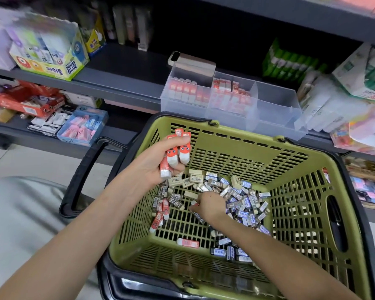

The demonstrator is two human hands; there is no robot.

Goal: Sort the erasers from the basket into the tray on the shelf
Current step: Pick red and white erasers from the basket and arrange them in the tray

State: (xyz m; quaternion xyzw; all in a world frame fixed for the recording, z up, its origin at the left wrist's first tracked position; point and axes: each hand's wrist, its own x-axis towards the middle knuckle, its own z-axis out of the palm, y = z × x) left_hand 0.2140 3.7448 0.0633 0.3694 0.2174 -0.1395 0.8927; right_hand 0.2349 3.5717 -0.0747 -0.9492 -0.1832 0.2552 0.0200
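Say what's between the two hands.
Head view: loose erasers, beige and dark 2B, on the basket floor lie between the left hand, gripping red erasers, and the right hand.

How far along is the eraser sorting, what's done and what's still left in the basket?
Partway. Done: the tray has red erasers in its left and middle compartments; the right one looks unfilled. In hand: the left hand grips a bunch of red erasers over the basket, and the right hand pinches a red eraser in the heap. Left: loose red ones and that heap of dark and cream erasers.
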